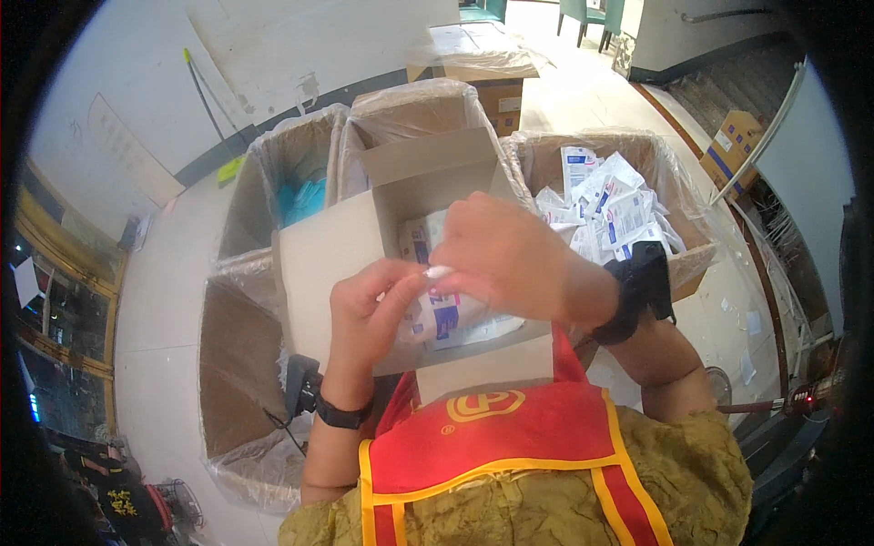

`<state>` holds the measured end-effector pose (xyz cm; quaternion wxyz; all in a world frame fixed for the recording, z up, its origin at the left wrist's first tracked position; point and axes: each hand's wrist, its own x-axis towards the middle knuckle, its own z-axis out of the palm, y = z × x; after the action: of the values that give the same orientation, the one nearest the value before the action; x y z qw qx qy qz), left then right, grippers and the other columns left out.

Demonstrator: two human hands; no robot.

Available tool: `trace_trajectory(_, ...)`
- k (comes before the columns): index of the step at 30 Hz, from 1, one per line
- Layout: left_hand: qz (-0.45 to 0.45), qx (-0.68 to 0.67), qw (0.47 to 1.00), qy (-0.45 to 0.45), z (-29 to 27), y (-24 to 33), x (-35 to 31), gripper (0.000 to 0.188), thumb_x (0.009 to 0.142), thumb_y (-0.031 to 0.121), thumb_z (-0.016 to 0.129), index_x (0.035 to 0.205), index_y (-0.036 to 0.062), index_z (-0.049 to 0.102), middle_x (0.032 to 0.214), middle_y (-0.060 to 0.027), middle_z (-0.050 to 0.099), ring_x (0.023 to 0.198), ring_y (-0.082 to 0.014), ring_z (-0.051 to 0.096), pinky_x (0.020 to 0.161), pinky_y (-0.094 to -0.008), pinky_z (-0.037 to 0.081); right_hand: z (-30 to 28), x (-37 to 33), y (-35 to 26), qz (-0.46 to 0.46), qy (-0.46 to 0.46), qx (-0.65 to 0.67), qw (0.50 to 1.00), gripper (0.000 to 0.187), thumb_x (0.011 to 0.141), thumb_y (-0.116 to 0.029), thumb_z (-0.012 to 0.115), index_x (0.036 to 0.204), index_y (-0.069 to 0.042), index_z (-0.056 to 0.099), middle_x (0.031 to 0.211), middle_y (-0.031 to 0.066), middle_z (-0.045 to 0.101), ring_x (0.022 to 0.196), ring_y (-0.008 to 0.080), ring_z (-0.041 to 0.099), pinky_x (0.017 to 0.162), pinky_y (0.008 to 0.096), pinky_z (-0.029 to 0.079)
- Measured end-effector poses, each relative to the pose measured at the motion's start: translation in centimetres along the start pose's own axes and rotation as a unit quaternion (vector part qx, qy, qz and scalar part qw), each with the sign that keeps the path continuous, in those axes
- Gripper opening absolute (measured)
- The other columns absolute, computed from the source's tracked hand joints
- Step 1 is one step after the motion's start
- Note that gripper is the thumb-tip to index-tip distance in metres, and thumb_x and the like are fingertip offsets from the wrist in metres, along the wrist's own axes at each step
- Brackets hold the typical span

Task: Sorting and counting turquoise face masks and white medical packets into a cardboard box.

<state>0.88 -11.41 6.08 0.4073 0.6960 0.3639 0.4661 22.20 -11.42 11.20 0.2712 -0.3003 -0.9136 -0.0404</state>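
Note:
My left hand and my right hand meet over an open cardboard box. Both are closed, with fingertips pinching a small white piece between them; its kind is too small to make out. White packets with blue and purple print show in the box directly beneath my fingers. Whether the white piece belongs to one of these packets, I cannot tell. My right hand covers part of the box's inside.
Plastic-lined cartons surround the box. The right carton holds many white packets; the far-left one contains teal material. At the near left stands another lined carton. A green broom leans by the wall.

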Motion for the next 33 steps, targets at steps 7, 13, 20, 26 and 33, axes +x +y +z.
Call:
trace_trajectory(7, 0.021, 0.026, 0.997, 0.068, 1.6, -0.7, -0.5, 0.009, 0.089, 0.009, 0.063, 0.087, 0.0009, 0.068, 0.075, -0.0034, 0.065, 0.067, -0.0078, 0.057, 0.060, -0.0233, 0.045, 2.5, -1.2, -0.1, 0.086, 0.005, 0.169, 0.982, 0.016, 0.079, -0.018, 0.067, 0.088, -0.006, 0.060, 0.084, 0.0108, 0.055, 0.083, 0.0309, 0.054, 0.075, 0.0402, 0.046)
trace_trajectory(13, -0.082, -0.118, 0.985, 0.094, 2.0, -0.5, -1.0, 0.011, 0.094, 0.012, 0.059, 0.088, 0.0028, 0.060, 0.078, 0.0002, 0.060, 0.070, -0.0060, 0.053, 0.064, -0.0210, 0.042, 2.1, -0.8, -2.3, 0.009, 0.052, -0.019, 0.998, 0.014, 0.069, -0.015, 0.065, 0.080, -0.010, 0.058, 0.081, 0.0049, 0.057, 0.082, 0.0238, 0.055, 0.071, 0.0346, 0.045)
trace_trajectory(20, -0.142, -0.211, 0.951, 0.173, -1.4, -7.6, 1.9, 0.022, 0.095, 0.024, 0.061, 0.088, 0.0036, 0.060, 0.073, -0.0036, 0.061, 0.058, -0.0102, 0.054, 0.055, -0.0253, 0.046, 2.6, -1.8, -6.2, -0.108, 0.037, 0.067, 0.991, 0.009, 0.076, -0.018, 0.056, 0.078, -0.010, 0.054, 0.079, 0.0038, 0.053, 0.084, 0.0222, 0.053, 0.076, 0.0341, 0.043)
trace_trajectory(26, -0.068, 0.147, 0.984, 0.078, -1.2, -6.2, 2.1, 0.018, 0.089, 0.019, 0.067, 0.095, 0.0021, 0.063, 0.084, -0.0091, 0.067, 0.074, -0.0200, 0.062, 0.069, -0.0294, 0.050, 0.7, -3.2, -5.2, -0.031, 0.079, 0.114, 0.990, 0.009, 0.075, -0.012, 0.061, 0.079, -0.008, 0.054, 0.076, 0.0065, 0.051, 0.077, 0.0252, 0.055, 0.071, 0.0346, 0.046)
trace_trajectory(33, 0.173, 0.235, 0.947, -0.136, -2.0, 0.7, -0.5, 0.041, 0.075, 0.008, 0.069, 0.115, 0.0035, 0.060, 0.114, -0.0132, 0.062, 0.109, -0.0307, 0.056, 0.094, -0.0361, 0.044, -0.6, -2.9, -1.5, 0.006, 0.058, 0.048, 0.997, 0.009, 0.075, -0.009, 0.061, 0.083, -0.007, 0.057, 0.076, 0.0077, 0.053, 0.074, 0.0248, 0.055, 0.065, 0.0345, 0.045)
